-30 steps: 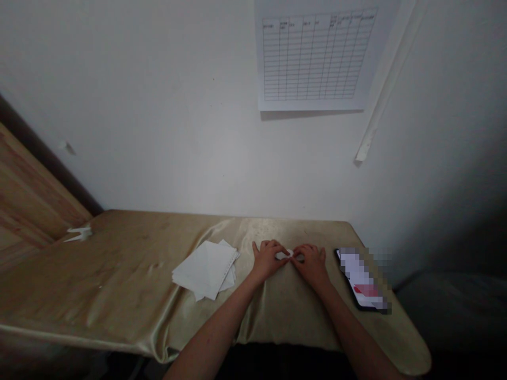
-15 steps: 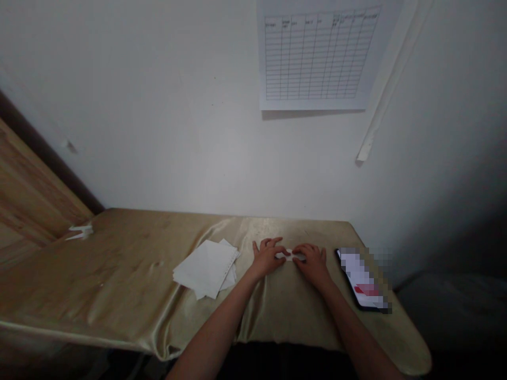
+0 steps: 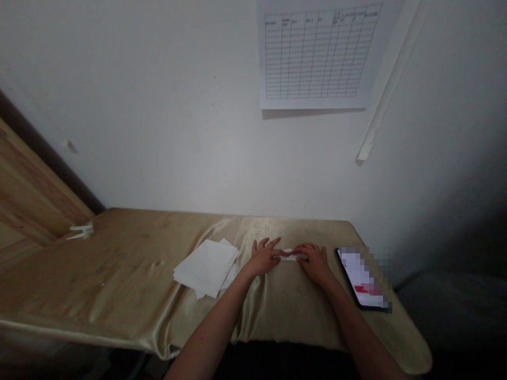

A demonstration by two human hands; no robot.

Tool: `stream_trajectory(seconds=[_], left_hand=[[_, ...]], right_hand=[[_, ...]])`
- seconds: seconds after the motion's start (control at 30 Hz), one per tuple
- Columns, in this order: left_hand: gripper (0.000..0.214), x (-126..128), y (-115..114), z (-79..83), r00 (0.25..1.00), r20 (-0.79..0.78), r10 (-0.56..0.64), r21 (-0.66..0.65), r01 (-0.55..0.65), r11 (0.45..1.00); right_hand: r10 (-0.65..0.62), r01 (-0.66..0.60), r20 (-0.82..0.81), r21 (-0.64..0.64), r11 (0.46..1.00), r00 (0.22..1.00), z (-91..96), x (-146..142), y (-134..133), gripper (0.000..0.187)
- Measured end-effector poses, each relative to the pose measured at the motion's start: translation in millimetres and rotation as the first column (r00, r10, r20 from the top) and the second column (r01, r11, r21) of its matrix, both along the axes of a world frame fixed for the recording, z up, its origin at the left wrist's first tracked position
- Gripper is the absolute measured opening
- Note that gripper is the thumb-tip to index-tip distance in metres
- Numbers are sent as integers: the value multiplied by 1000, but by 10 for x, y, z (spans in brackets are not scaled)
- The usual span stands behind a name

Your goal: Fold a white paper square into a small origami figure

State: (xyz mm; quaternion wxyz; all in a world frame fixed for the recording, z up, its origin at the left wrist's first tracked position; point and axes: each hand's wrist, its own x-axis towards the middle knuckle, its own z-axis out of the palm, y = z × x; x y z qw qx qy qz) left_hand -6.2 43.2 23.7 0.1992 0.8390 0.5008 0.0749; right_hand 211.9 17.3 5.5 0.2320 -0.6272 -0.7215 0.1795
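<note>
A small piece of white paper [image 3: 288,257] lies on the gold cloth between my two hands, its ends partly hidden by my fingers. My left hand [image 3: 265,257] pinches its left end between thumb and index finger, with the other fingers spread upward. At the right end, my right hand [image 3: 313,259] has thumb and index finger closed on the paper, the index fingertip near its top edge. Both forearms rest over the near side of the table. To the left of my left hand is a loose stack of white paper sheets [image 3: 206,266].
A phone [image 3: 364,279] with a lit screen lies right of my right hand. White scraps [image 3: 81,231] sit at the table's far left, by a wooden panel [image 3: 31,195]. A printed grid sheet [image 3: 317,58] hangs on the wall behind the cloth-covered table [image 3: 119,274].
My left hand has shifted slightly left and my index fingers have straightened along the paper. More of the paper's lower edge shows between the hands.
</note>
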Motion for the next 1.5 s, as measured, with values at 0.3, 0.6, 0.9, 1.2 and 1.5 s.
stream_trajectory(seconds=[0.3,0.6,0.9,1.2,1.5], left_hand=[[40,2,7,-71,1000,-21,15,32,-14,999],[35,30,-31,-56,999,-3,48,58,-48,997],[24,198,-105,-71,986,70,153,154,-162,975],[22,276,-131,-70,978,104,182,165,-197,966],[21,297,-119,-71,972,130,196,145,-214,966]], right_hand=[[51,-51,-7,-24,998,999,42,61,-2,45],[88,-89,-19,-51,995,996,17,122,8,59],[38,-38,8,16,999,999,3,77,-12,36],[-29,22,80,84,996,996,-9,-57,-12,22],[-29,24,82,62,998,996,-14,-80,-13,23]])
